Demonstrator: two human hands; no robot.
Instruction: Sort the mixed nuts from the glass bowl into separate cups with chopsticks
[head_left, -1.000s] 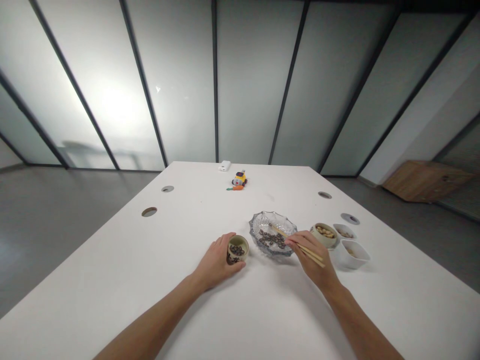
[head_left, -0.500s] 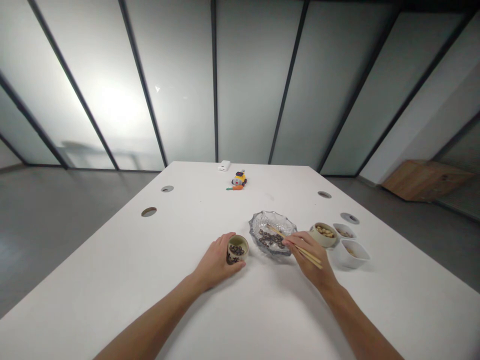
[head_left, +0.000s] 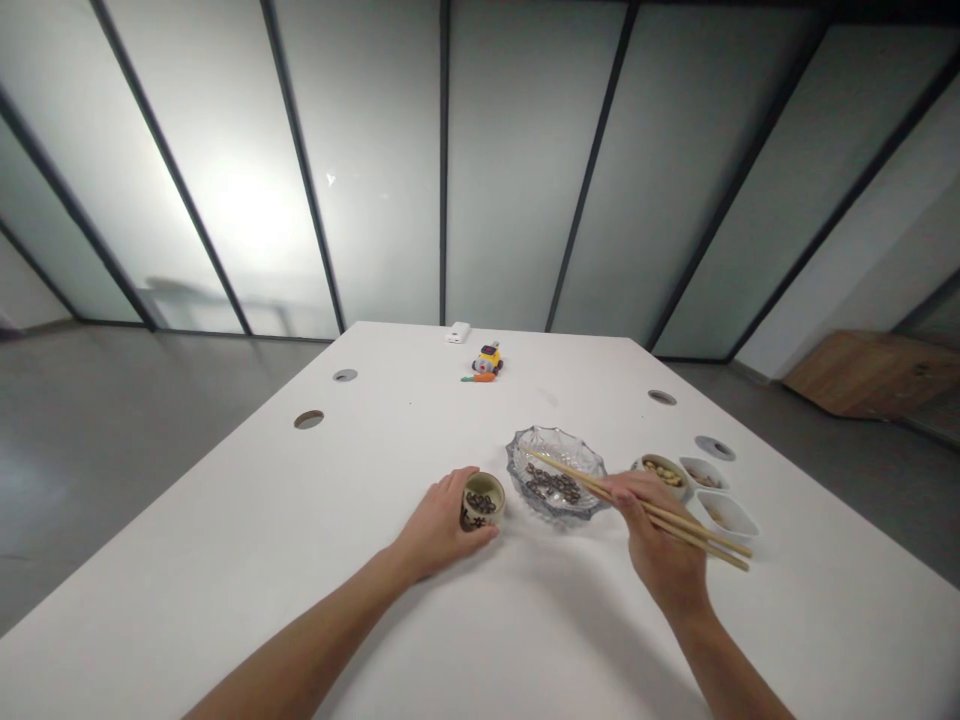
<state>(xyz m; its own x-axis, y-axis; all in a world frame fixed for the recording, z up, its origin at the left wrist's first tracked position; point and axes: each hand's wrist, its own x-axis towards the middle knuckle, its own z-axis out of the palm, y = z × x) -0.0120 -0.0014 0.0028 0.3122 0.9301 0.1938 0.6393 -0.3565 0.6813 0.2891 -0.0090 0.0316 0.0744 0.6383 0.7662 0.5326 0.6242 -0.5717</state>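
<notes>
My left hand [head_left: 439,522] is wrapped around a small tan cup [head_left: 484,497] holding several dark beans, resting on the white table [head_left: 262,560]. My right hand [head_left: 660,545] is closed on a pair of wooden chopsticks [head_left: 637,508]. Their tips reach over the far left rim of a clear glass bowl [head_left: 556,478] that holds several dark beans. The chopsticks lie nearly flat, their back ends pointing right, past my hand.
Right of the glass bowl stand a tan cup of pale nuts [head_left: 663,472] and two small white dishes [head_left: 726,514]. A yellow toy [head_left: 488,358] and a white box [head_left: 457,332] sit at the far edge. Round cable holes [head_left: 309,419] dot the table.
My right hand has drawn back toward me and to the right, laying the chopsticks flatter, tips lifted from the beans to the bowl's far rim. The view shifted slightly. My left hand stayed on the cup.
</notes>
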